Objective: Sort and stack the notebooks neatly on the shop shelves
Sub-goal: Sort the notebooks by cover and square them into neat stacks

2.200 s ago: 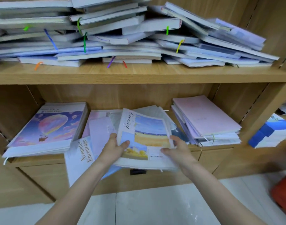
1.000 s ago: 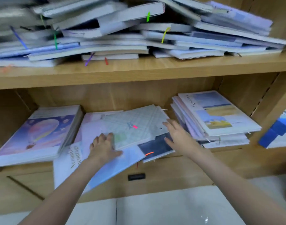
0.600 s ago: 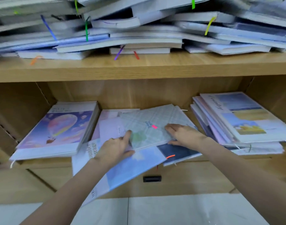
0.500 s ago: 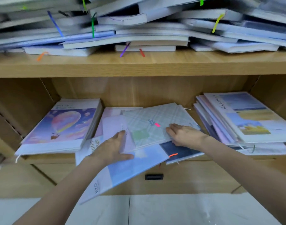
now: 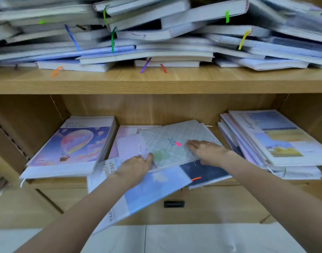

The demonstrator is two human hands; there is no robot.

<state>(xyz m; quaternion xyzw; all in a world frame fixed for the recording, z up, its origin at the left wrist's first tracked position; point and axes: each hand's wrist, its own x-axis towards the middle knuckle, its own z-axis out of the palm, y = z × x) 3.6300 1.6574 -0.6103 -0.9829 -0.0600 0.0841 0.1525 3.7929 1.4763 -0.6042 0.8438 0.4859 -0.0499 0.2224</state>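
A green plaid notebook (image 5: 174, 137) lies on top of the loose middle heap on the lower shelf. My left hand (image 5: 136, 167) pinches its lower left corner, thumb on the cover. My right hand (image 5: 206, 150) lies flat on its right side, fingers straight. Under it sit a lilac notebook (image 5: 129, 147), a pale blue sky notebook (image 5: 156, 187) that hangs over the shelf front, and a dark navy notebook (image 5: 206, 174). A balloon-cover stack (image 5: 74, 147) stands at the left. The right stack (image 5: 277, 139) is topped by a landscape cover.
The upper shelf (image 5: 156, 81) carries a disorderly pile of notebooks (image 5: 156, 33) with coloured ribbon markers. Wooden side panels close in the lower compartment. Below the shelf front is a drawer with a black handle (image 5: 174, 204), then pale floor tiles (image 5: 193, 238).
The landscape-cover notebook went from both hands onto the right stack. Both hands then came to the green plaid notebook, the left at its corner, the right flat on top.
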